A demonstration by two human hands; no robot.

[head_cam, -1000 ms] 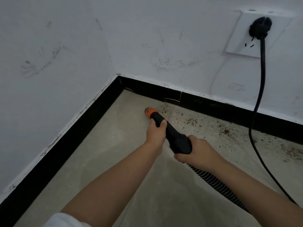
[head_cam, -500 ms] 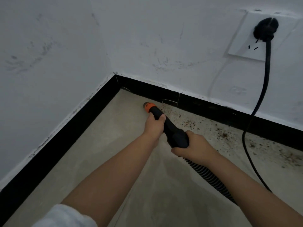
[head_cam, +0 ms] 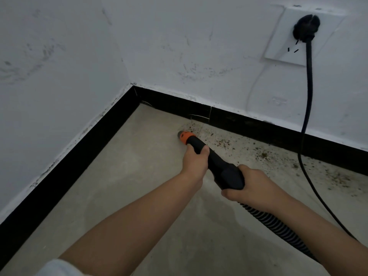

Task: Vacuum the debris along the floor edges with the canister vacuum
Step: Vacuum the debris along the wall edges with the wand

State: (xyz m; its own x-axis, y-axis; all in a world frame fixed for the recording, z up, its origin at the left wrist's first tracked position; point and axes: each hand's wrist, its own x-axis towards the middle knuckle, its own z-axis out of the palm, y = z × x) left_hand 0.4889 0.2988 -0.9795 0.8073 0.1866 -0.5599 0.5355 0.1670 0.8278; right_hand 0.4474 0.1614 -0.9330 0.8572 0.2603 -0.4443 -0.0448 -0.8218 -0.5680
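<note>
A black vacuum nozzle (head_cam: 221,166) with an orange tip (head_cam: 184,135) points at the floor near the room's corner. My left hand (head_cam: 195,159) grips the nozzle just behind the orange tip. My right hand (head_cam: 252,183) grips the thicker rear of the handle, where the ribbed black hose (head_cam: 278,226) leaves toward the lower right. Brown debris (head_cam: 262,155) is scattered along the floor edge beside the black baseboard (head_cam: 249,124), from just right of the tip onward to the right. The canister itself is out of view.
A black power cord (head_cam: 307,108) hangs from a plug (head_cam: 305,26) in a white wall socket (head_cam: 278,48) and trails across the floor at the right. White scuffed walls meet in a corner (head_cam: 132,85). The floor (head_cam: 119,186) is grey concrete.
The nozzle tip and both hands have stayed near the same floor spot by the debris's left end; the view has shifted slightly, bringing the socket closer to the right edge.
</note>
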